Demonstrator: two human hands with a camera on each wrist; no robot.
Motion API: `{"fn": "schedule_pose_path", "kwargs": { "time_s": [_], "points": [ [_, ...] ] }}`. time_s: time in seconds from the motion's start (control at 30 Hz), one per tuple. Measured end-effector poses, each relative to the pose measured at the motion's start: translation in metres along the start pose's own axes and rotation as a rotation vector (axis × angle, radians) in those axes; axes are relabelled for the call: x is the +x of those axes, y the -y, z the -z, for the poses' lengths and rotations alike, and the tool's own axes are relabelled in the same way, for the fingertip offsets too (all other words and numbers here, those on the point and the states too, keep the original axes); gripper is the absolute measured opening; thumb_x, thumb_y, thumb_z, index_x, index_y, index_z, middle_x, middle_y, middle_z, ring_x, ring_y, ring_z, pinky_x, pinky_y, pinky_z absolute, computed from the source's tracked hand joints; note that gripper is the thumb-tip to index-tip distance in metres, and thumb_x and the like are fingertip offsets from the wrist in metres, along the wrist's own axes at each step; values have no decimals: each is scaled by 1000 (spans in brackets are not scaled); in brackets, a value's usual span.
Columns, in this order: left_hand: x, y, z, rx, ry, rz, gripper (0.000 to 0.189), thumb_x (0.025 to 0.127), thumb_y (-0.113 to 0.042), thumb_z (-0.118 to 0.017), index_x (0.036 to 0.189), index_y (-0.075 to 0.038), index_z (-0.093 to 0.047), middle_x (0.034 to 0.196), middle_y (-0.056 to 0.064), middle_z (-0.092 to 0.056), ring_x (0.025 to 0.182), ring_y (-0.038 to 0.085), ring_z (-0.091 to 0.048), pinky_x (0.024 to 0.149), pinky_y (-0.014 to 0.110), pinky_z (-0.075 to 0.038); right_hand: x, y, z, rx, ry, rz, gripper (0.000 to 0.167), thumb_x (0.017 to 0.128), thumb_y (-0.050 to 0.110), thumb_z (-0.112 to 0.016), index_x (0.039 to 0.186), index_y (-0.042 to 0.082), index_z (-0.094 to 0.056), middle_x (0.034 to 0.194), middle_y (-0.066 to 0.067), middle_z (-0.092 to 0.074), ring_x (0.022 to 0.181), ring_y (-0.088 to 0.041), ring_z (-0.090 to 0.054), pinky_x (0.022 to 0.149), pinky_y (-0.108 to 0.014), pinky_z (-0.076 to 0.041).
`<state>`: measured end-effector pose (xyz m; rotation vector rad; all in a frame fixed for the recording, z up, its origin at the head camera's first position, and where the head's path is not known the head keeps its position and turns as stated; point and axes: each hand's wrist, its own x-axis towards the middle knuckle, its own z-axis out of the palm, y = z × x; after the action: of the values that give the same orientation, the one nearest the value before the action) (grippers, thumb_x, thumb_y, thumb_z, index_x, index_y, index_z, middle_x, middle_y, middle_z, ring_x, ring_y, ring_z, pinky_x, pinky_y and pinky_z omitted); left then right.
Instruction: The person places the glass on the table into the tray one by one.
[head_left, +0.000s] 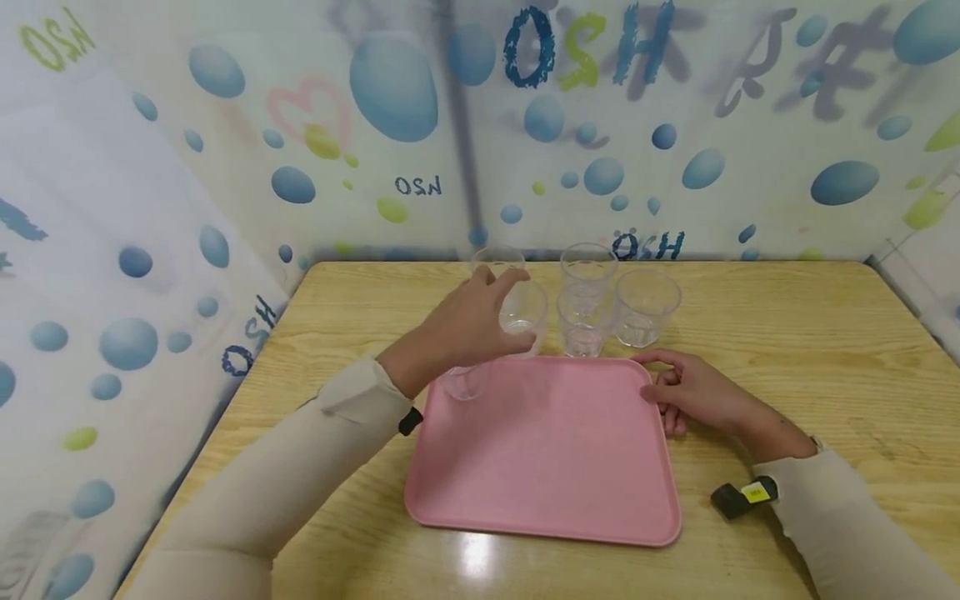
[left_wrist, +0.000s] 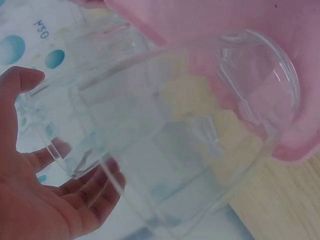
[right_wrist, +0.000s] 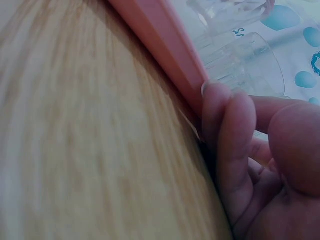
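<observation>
My left hand (head_left: pixel 472 321) arches with thumb and fingers spread wide around a clear plastic cup (head_left: pixel 523 310) behind the pink tray (head_left: pixel 555 450). In the left wrist view the thumb lies close to that cup's rim, and fingers show beyond its side. A second clear cup (left_wrist: pixel 165 140) fills the foreground there; in the head view it stands at the tray's back left corner, partly hidden under my left wrist. My right hand (head_left: pixel 693 392) holds the tray's back right corner, fingertips (right_wrist: pixel 215 95) against its side wall.
Several more clear cups stand behind the tray: one (head_left: pixel 498 257) beyond my left hand and a cluster (head_left: pixel 647 308) to the right. The wooden table (head_left: pixel 810 375) ends at a patterned wall covering (head_left: pixel 510 175) at the back, with another at left.
</observation>
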<state>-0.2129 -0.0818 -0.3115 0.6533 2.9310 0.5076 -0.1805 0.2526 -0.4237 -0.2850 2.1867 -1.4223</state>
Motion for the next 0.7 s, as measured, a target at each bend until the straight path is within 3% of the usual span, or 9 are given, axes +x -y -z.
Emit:
{"fn": "schedule_pose_path", "kwargs": {
  "time_s": [0.33,0.7],
  "points": [
    [-24,-12,6,-24,-44,-85,79,81,-51,-72,150,-29,-38,116,6,-48,81,21,-55,72,35,-49,-2,3,0,-12,-3,-3,59,98,15,-64,150,5,-38,73,-12,-59,49,-18,-62,50,-38,-56],
    [-57,-24,10,-15,29,-94,81,80,-52,-72,150,-33,-37,118,4,-47,73,17,-56,65,31,-47,-2,3,0,-16,-9,-19,59,97,16,-64,150,6,-38,73,-12,-59,49,-18,-62,50,-37,-56]
  ]
}}
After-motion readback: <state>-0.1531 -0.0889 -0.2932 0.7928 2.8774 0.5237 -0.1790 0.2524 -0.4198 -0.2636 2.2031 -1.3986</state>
